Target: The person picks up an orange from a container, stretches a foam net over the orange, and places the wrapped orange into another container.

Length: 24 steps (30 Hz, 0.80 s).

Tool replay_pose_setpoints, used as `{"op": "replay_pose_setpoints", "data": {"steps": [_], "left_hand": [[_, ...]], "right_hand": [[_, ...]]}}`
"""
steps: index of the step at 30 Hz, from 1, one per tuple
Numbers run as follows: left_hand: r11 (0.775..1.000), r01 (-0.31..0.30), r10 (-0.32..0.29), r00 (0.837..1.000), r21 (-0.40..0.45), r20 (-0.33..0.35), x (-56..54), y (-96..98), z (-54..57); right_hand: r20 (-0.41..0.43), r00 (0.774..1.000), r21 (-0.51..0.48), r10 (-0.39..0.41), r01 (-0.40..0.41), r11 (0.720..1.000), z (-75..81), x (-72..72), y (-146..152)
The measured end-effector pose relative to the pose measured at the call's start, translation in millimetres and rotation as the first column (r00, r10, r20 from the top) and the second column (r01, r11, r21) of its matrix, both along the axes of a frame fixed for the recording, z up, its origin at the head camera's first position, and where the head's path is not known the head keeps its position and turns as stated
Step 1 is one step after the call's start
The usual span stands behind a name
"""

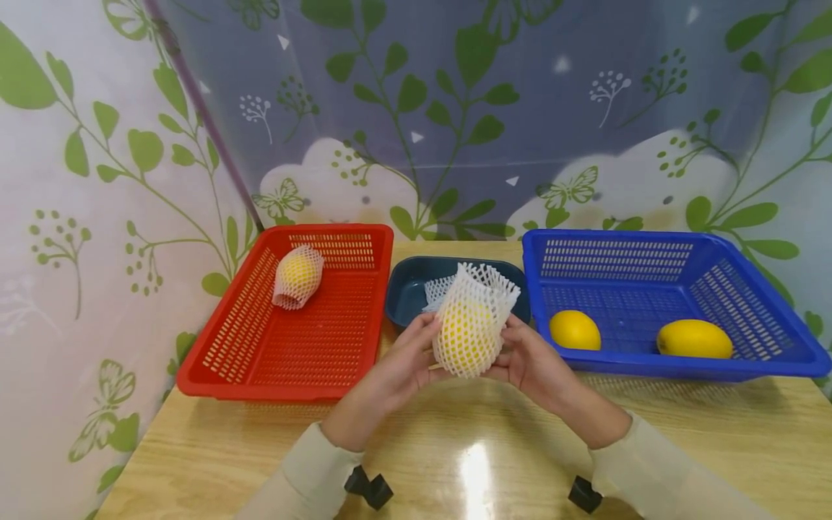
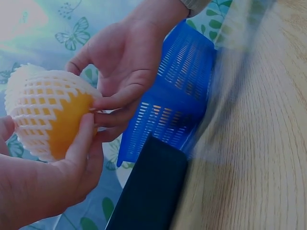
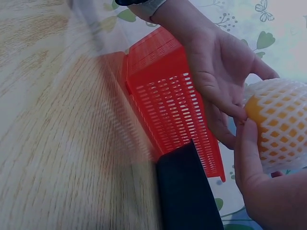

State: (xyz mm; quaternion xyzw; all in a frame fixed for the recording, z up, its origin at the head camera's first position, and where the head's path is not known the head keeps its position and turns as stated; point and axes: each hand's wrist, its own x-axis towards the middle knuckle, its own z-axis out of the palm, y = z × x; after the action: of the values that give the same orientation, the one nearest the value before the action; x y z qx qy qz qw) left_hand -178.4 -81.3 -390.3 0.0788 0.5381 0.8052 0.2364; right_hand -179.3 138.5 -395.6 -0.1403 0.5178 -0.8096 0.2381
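Your left hand (image 1: 411, 361) and right hand (image 1: 529, 361) grip opposite sides of a yellow fruit in a white foam net (image 1: 471, 336) — raised above the counter (image 1: 260, 462), before the teal tray (image 1: 403, 302), where loose netting (image 1: 438, 292) lies. On your left, the red basket (image 1: 318, 347) contains one netted fruit (image 1: 300, 273); on your right, the blue basket (image 1: 627, 307) contains two bare yellow fruits (image 1: 695, 339).

Fingers (image 1: 422, 329) hold 1 netted fruit (image 1: 469, 336), apparently yellow.
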Motion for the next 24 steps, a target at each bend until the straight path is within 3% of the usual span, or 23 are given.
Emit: {"op": "replay_pose_setpoints", "data": {"steps": [11,19,24], "left_hand": [[1.0,0.001,-0.001,1.0,0.005,0.02,0.1,2.8,0.0],[1.0,0.004,-0.004,1.0,0.001,-0.002,-0.1,0.9,0.3],[0.999,0.012,-0.013,1.0,0.036,0.026,-0.7,-0.8,-1.4]], "right_hand": [[-0.06,0.996,-0.025,0.058,-0.06,0.998,-4.8,-0.7,3.4],[-0.03,0.997,-0.08,0.07,-0.072,0.994,-6.5,-2.0,4.5],[-0.014,0.998,-0.113,0.062,-0.063,0.992,-6.9,-1.9,4.1]]}}
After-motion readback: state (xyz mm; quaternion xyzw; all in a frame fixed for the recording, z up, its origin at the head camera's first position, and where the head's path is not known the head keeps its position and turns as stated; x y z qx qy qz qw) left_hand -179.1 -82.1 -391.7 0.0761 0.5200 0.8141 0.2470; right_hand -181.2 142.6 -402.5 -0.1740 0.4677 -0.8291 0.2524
